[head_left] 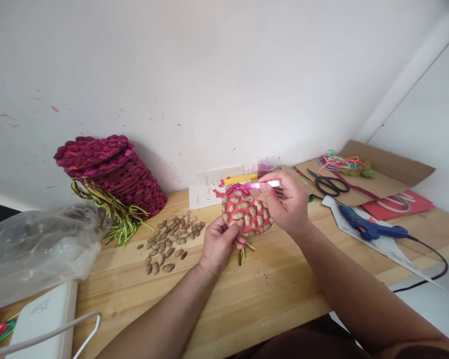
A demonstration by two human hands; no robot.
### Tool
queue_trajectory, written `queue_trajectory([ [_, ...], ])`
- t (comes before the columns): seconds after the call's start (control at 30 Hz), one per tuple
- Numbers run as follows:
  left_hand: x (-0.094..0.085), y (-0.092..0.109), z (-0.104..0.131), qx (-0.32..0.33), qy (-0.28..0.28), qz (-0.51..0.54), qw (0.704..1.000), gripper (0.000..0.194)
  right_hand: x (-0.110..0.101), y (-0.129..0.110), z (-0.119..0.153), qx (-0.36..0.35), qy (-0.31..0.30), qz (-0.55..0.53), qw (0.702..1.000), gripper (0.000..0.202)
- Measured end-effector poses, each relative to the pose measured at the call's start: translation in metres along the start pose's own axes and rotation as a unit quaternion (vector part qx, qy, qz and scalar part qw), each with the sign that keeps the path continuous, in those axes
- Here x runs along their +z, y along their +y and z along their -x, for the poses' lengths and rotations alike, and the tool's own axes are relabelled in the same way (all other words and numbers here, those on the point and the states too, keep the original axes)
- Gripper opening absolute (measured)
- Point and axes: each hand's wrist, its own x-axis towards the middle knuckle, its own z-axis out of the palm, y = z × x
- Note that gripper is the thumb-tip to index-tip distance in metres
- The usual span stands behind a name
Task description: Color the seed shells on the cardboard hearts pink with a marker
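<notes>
- From my remote post, I find the left hand (222, 238) pinching a peanut-studded red disc (249, 212), thumb on its face.
- I note the right hand (290, 203) pinching a slim white-and-pink tool (254, 186) between thumb and fingers — its tip at the disc's magenta far edge; contact I cannot confirm.
- Loose peanuts (164, 232) lie left of the left fingers.
- Blue glue gun (370, 228) — right of the right fingers.

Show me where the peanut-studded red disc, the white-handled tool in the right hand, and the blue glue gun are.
Peanut-studded red disc (253, 223): head view, on its bare red surface.
White-handled tool (256, 185): head view, on its pale shaft.
Blue glue gun (370, 230): head view, on its body.
</notes>
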Motion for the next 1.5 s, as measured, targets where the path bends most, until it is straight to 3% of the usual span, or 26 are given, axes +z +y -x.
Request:
queue_trajectory([
  [0.17,0.0,-0.003,-0.003,-0.001,0.017,0.015,1.0,0.053,-0.003,0.014,-0.006,0.108,0.056,-0.091,0.988,0.019],
  [0.3,0.0,-0.003,-0.006,0.002,0.028,0.016,0.999,0.054,-0.016,0.04,-0.026,0.149,0.154,-0.052,0.975,0.027],
  [0.37,0.0,-0.003,-0.006,0.004,0.029,0.015,0.999,0.055,-0.027,0.059,-0.039,0.168,0.163,-0.006,0.972,0.029],
  [0.5,0.001,-0.002,-0.007,-0.002,0.028,0.012,1.0,0.055,-0.046,0.093,-0.06,0.213,0.089,0.2,0.952,0.029],
  [0.6,0.001,-0.002,-0.007,-0.002,0.028,0.017,0.999,0.056,-0.047,0.106,-0.069,0.242,0.038,0.271,0.931,0.031],
  [0.77,0.001,-0.002,-0.007,-0.007,0.024,0.02,0.999,0.056,-0.026,0.114,-0.077,0.242,-0.046,0.307,0.919,0.027],
  [1.0,0.001,-0.002,-0.007,-0.013,0.023,0.015,1.0,0.055,0.005,0.132,-0.078,0.271,-0.144,0.376,0.874,0.023],
  [1.23,0.001,-0.004,-0.009,-0.017,0.022,0.01,1.0,0.055,0.01,0.138,-0.071,0.281,-0.175,0.397,0.856,0.026],
  [1.5,0.001,-0.004,-0.01,-0.012,0.022,0.015,1.0,0.052,0.001,0.122,-0.078,0.263,-0.13,0.373,0.88,0.029],
])
